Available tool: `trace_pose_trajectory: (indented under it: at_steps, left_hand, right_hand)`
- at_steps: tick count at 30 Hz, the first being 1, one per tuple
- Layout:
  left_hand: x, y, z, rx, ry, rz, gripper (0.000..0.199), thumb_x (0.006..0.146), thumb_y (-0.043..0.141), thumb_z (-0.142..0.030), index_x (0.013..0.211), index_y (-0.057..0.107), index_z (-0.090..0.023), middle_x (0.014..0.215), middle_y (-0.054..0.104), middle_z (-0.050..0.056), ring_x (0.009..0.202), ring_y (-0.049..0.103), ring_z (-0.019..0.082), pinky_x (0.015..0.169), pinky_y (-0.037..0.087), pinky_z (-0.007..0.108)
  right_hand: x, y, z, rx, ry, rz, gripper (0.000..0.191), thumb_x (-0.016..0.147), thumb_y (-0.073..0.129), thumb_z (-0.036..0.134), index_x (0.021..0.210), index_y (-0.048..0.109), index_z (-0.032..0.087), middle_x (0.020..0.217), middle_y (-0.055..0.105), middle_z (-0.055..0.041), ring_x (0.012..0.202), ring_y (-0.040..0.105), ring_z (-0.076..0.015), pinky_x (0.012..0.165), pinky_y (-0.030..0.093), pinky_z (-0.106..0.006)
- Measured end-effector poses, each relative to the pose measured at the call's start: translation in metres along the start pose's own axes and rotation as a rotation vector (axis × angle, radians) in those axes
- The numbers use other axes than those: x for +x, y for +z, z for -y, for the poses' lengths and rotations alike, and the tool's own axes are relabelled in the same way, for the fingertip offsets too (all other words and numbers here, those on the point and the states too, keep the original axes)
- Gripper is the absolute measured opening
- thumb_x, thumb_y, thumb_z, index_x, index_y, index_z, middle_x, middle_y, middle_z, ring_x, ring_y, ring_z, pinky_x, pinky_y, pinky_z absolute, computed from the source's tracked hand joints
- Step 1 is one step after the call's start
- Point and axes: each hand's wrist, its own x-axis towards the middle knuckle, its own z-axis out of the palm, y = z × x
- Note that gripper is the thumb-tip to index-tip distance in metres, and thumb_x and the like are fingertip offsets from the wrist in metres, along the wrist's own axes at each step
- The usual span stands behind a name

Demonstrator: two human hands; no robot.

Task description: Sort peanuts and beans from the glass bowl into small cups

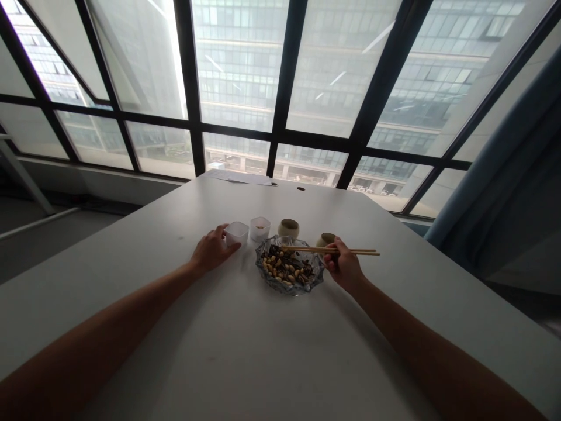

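Note:
My left hand is closed around the side of a white translucent plastic cup standing on the table. My right hand grips a pair of wooden chopsticks, held nearly level, with their tips over the back of a glass bowl. That bowl has a scalloped rim and holds a mix of pale nuts and dark, striped seeds. Just right of the left cup is a second plastic cup with a few small bits inside. Whether the chopstick tips pinch anything is too small to tell.
Behind the bowl stands a round beige cup; another beige cup is partly hidden by my right hand. White papers lie at the far edge of the white table. Windows rise beyond, and a blue curtain hangs at right.

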Motion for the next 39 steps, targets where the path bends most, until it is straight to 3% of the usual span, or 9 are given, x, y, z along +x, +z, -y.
trace_pose_trajectory:
  at_steps: [5, 9, 14, 21, 25, 28, 36, 39]
  left_hand:
    - [0.0, 0.001, -0.001, -0.012, -0.003, 0.0, 0.069, 0.083, 0.066, -0.049, 0.141, 0.047, -0.015, 0.117, 0.07, 0.014, 0.111, 0.067, 0.033, 0.094, 0.052, 0.043]
    - [0.0, 0.001, 0.0, -0.015, 0.006, -0.008, 0.07, 0.083, 0.066, -0.049, 0.141, 0.048, -0.015, 0.115, 0.07, 0.014, 0.109, 0.068, 0.033, 0.093, 0.052, 0.042]
    - [0.001, 0.003, 0.003, -0.001, 0.024, -0.028, 0.069, 0.082, 0.066, -0.05, 0.139, 0.049, -0.016, 0.114, 0.07, 0.014, 0.106, 0.069, 0.032, 0.09, 0.053, 0.042]
    - [0.001, 0.0, 0.003, -0.044, 0.005, -0.019, 0.07, 0.081, 0.067, -0.051, 0.138, 0.05, -0.016, 0.111, 0.07, 0.013, 0.103, 0.069, 0.031, 0.088, 0.053, 0.04]
    - [-0.001, -0.002, 0.002, -0.08, -0.007, -0.008, 0.073, 0.08, 0.067, -0.054, 0.139, 0.05, -0.015, 0.109, 0.07, 0.012, 0.101, 0.069, 0.03, 0.088, 0.053, 0.04]
    - [-0.001, -0.002, 0.005, -0.105, 0.005, -0.006, 0.074, 0.079, 0.066, -0.056, 0.138, 0.05, -0.014, 0.108, 0.07, 0.012, 0.099, 0.069, 0.03, 0.087, 0.053, 0.04]
    - [-0.001, 0.004, 0.019, -0.149, 0.049, -0.043, 0.075, 0.076, 0.066, -0.059, 0.136, 0.051, -0.017, 0.105, 0.07, 0.01, 0.096, 0.069, 0.029, 0.084, 0.054, 0.04]
    - [-0.003, 0.004, 0.02, -0.179, 0.094, -0.09, 0.073, 0.075, 0.067, -0.057, 0.135, 0.052, -0.018, 0.104, 0.07, 0.01, 0.093, 0.069, 0.027, 0.082, 0.056, 0.04]
  right_hand:
    - [-0.018, 0.011, 0.007, 0.168, 0.2, -0.162, 0.046, 0.089, 0.065, 0.055, 0.063, 0.052, 0.02, 0.042, 0.05, 0.0029, 0.033, 0.043, -0.0064, 0.027, 0.032, -0.013]
    - [-0.034, 0.027, 0.015, 0.217, 0.28, -0.119, 0.048, 0.088, 0.068, 0.052, 0.059, 0.053, 0.018, 0.04, 0.051, 0.0021, 0.031, 0.041, -0.005, 0.027, 0.03, -0.012]
    - [-0.042, 0.035, 0.009, 0.243, 0.16, -0.1, 0.049, 0.079, 0.076, 0.056, 0.059, 0.055, 0.017, 0.039, 0.053, 0.0017, 0.031, 0.046, -0.0079, 0.027, 0.033, -0.015]
    - [-0.045, 0.033, -0.002, 0.156, -0.093, -0.178, 0.057, 0.073, 0.071, 0.071, 0.062, 0.059, 0.017, 0.04, 0.058, -0.0011, 0.029, 0.047, -0.0099, 0.027, 0.034, -0.02]
    - [-0.049, 0.034, -0.003, 0.133, -0.157, -0.155, 0.06, 0.066, 0.073, 0.076, 0.063, 0.06, 0.017, 0.043, 0.06, -0.002, 0.032, 0.05, -0.0112, 0.029, 0.038, -0.021]
    - [-0.048, 0.033, -0.003, 0.14, -0.127, -0.164, 0.058, 0.07, 0.072, 0.074, 0.064, 0.06, 0.017, 0.043, 0.06, -0.002, 0.032, 0.05, -0.0111, 0.03, 0.037, -0.021]
    - [-0.034, 0.023, 0.002, 0.275, 0.141, -0.256, 0.048, 0.091, 0.059, 0.059, 0.065, 0.053, 0.019, 0.043, 0.055, 0.0014, 0.033, 0.048, -0.0094, 0.03, 0.037, -0.018]
    - [-0.032, 0.02, 0.001, 0.26, 0.125, -0.269, 0.048, 0.093, 0.056, 0.059, 0.065, 0.053, 0.02, 0.042, 0.054, 0.0015, 0.033, 0.047, -0.0094, 0.03, 0.036, -0.018]
